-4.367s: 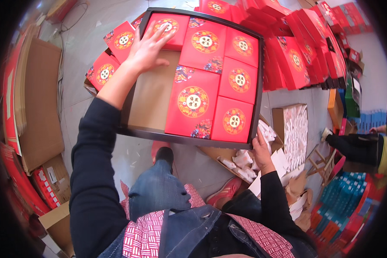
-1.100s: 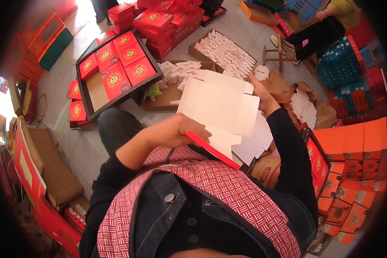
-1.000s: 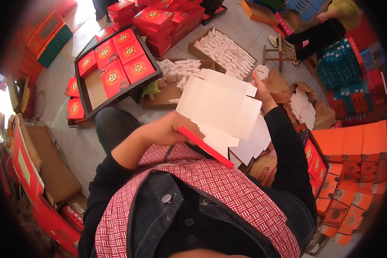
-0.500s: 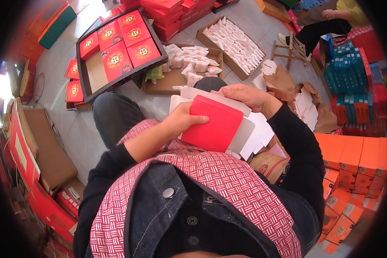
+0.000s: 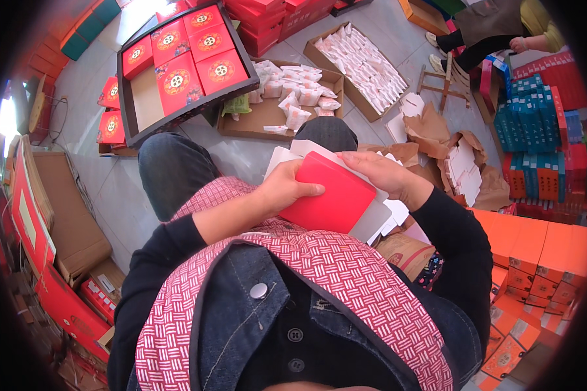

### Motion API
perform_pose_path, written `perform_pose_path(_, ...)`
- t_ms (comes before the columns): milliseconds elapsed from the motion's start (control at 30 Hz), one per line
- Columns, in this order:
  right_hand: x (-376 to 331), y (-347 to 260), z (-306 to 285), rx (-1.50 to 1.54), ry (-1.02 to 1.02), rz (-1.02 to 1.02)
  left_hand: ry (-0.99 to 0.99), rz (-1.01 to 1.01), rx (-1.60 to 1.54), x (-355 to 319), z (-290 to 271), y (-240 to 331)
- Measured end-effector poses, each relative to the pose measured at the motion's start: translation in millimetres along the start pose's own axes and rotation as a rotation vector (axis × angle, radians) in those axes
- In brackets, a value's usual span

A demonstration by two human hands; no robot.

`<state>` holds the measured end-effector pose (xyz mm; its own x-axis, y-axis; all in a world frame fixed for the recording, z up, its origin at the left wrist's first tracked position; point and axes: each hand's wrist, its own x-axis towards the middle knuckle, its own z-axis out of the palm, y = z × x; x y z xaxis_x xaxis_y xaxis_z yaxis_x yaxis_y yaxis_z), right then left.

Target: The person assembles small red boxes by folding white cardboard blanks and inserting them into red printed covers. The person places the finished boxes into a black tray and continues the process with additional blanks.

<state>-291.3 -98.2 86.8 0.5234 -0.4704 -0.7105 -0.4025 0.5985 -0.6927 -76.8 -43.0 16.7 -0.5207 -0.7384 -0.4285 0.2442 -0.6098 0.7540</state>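
A red folding carton (image 5: 332, 199) with pale grey-white inner flaps sits over my lap, partly unfolded. My left hand (image 5: 284, 190) grips its left side, thumb lying on the red face and fingers behind. At the upper right edge, my right hand (image 5: 383, 174) is closed on a pale flap, its fingertips partly hidden. White cut card pieces (image 5: 395, 218) lie just to the right of the carton. Beyond my left knee, a dark tray (image 5: 149, 104) holds several finished-looking red boxes (image 5: 178, 83) with round gold emblems.
Small white wrapped packets (image 5: 298, 117) lie in a shallow cardboard box ahead, and a second box (image 5: 347, 81) is packed with more. Crumpled brown paper (image 5: 430, 130) and a wooden stool (image 5: 445, 83) stand at right. Orange boxes (image 5: 518, 241) are stacked beside me. Another person (image 5: 492, 29) is at the far right.
The carton has tilted and turned slightly in my hands, and my right hand has shifted down along its upper edge. The other person's hand and legs have moved.
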Motion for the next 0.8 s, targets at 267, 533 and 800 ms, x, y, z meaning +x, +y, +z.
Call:
perform_pose_path(267,-9.5,11.4,3.8,0.079,0.03,0.001,0.103,0.452,0.473,-20.3,6.9,5.5)
perform_pose_path(533,-6.5,10.6,17.3,-0.247,0.003,-0.222,0.119,0.344,0.558,-24.3,2.0,6.3)
perform_pose_path(800,-13.3,6.9,28.5,-0.36,0.074,-0.257,0.149,0.407,0.583,-27.8,2.5,3.5)
